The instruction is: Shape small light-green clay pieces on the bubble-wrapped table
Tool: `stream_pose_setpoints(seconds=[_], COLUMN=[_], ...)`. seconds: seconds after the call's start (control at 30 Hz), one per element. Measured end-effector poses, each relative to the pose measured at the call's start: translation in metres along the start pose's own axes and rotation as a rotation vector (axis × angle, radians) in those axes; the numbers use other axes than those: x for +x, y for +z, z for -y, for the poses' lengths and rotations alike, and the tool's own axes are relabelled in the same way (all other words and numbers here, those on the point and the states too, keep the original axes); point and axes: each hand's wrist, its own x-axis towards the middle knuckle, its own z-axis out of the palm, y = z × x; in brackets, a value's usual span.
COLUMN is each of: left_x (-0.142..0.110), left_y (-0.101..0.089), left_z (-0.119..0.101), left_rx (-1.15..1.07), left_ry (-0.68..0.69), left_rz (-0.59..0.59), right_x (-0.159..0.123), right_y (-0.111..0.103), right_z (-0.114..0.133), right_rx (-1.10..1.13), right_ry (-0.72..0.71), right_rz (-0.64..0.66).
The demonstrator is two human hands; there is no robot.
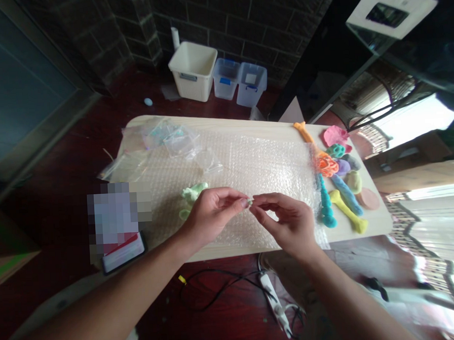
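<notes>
Above the bubble wrap (268, 160), my left hand (214, 208) pinches a tiny pale green bit of clay (250, 202) between thumb and index finger. My right hand (286, 220) meets it from the other side, thumb and fingertips closed at the same bit. The fingertips cover most of it. Left of my hands lies a larger pale green lump of soft clay (192, 193), partly hidden behind my left hand, with a rounded green piece (184, 213) beside it.
Clear plastic bags (180, 142) lie at the table's back left. Coloured clay shapes crowd the right end, among them a yellow bone-like piece (349, 213), a teal twist (327, 205) and an orange bundle (326, 164). A phone (124, 254) is at left; storage bins (194, 72) stand behind.
</notes>
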Motion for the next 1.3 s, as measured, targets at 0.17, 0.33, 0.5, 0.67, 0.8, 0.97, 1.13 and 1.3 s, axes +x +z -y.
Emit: stream_pose_setpoints(seconds=[0.17, 0.33, 0.5, 0.67, 0.8, 0.97, 1.13, 1.3], left_x=[0.002, 0.002, 0.001, -0.002, -0.005, -0.005, -0.004, -0.004], left_y=[-0.001, -0.005, -0.007, -0.015, -0.040, -0.078, -0.092, -0.081], left_z=[0.003, 0.005, 0.007, -0.004, -0.026, -0.032, -0.018, -0.009], left_rx=[0.063, 0.083, 0.133, 0.356, 0.669, 0.882, 1.041, 1.086], left_ry=[0.039, -0.002, 0.020, 0.228, 0.422, 0.330, 0.095, 0.032], left_rz=[0.022, 0.043, 0.055, -0.115, -0.352, -0.530, -0.410, -0.302], right_x=[0.003, 0.006, 0.008, 0.011, 0.020, 0.031, 0.035, 0.033], right_y=[-0.005, -0.008, -0.008, -0.009, -0.010, -0.005, 0.000, 0.002], right_z=[-0.002, -0.004, -0.002, -0.011, -0.033, -0.048, -0.038, -0.034], right_rx=[0.087, 0.090, -0.017, -0.027, -0.080, -0.196, -0.432, -0.542], right_ry=[0.012, 0.014, 0.007, 0.074, 0.108, 0.085, -0.095, -0.168], right_rz=[0.075, 0.170, 0.178, 0.107, 0.097, 0.129, 0.129, 0.140])
